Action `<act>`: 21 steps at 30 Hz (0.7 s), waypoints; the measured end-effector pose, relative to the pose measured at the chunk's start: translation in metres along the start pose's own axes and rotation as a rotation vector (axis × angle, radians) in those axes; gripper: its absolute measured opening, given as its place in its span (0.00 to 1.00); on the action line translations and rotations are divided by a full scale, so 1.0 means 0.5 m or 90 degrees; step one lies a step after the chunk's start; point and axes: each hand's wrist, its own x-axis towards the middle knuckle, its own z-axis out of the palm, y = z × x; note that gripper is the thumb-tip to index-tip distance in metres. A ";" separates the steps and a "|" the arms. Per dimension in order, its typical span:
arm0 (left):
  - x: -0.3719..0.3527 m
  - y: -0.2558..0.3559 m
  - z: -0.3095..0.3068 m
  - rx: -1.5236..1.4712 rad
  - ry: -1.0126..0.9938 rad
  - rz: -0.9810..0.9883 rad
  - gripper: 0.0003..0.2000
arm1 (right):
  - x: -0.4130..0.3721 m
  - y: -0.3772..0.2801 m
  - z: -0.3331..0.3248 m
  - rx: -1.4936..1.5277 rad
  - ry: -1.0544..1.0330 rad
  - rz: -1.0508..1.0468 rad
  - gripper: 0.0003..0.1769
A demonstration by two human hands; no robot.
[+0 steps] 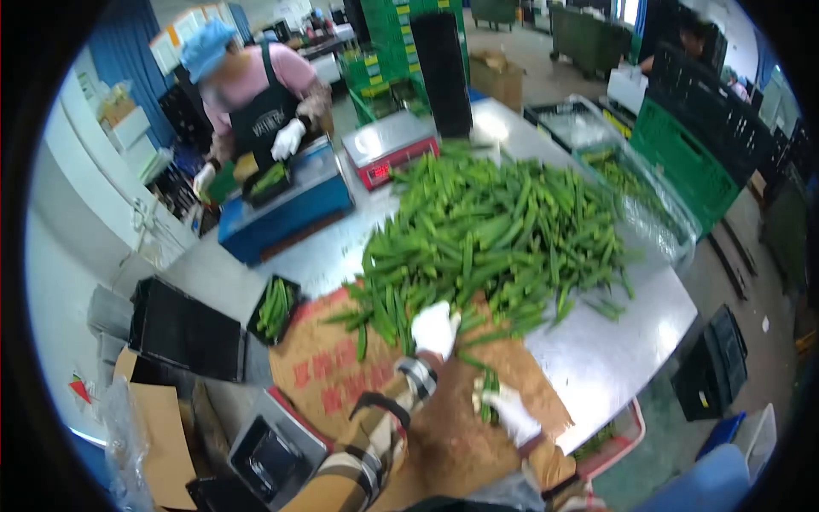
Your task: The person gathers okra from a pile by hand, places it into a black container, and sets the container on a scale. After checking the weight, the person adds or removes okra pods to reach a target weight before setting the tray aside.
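A large heap of green okra (pixel 503 230) lies on the metal table. My left hand (pixel 433 329), in a white glove, is at the near edge of the heap with its fingers curled in on an okra pod, mostly hidden by the hand. Lower and to the right, my gloved right hand (pixel 514 413) grips a small bunch of okra (pixel 488 394) above the brown cardboard sheet (pixel 444 435). A black tray (pixel 275 309) filled with okra rests to the left of the cardboard.
A scale (pixel 271 452) stands at the lower left, near a stack of black trays (pixel 188 328). A red scale (pixel 391 147) sits beyond the heap. Across the table, a co-worker (pixel 264 102) handles a tray at a blue machine (pixel 286 200). Green crates (pixel 682 162) stand at right.
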 end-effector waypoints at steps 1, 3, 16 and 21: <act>0.009 0.004 -0.002 0.020 -0.019 0.008 0.13 | -0.004 0.032 -0.006 0.014 0.014 0.020 0.19; 0.014 0.007 -0.009 0.047 -0.047 0.026 0.11 | -0.019 0.069 -0.016 0.042 0.035 0.063 0.19; -0.159 0.371 -0.140 -0.760 -0.420 0.289 0.24 | 0.057 0.181 -0.067 0.143 -0.005 -0.179 0.16; 0.010 0.261 -0.194 -0.390 -0.094 0.286 0.28 | -0.036 -0.059 -0.056 0.080 0.096 -0.075 0.15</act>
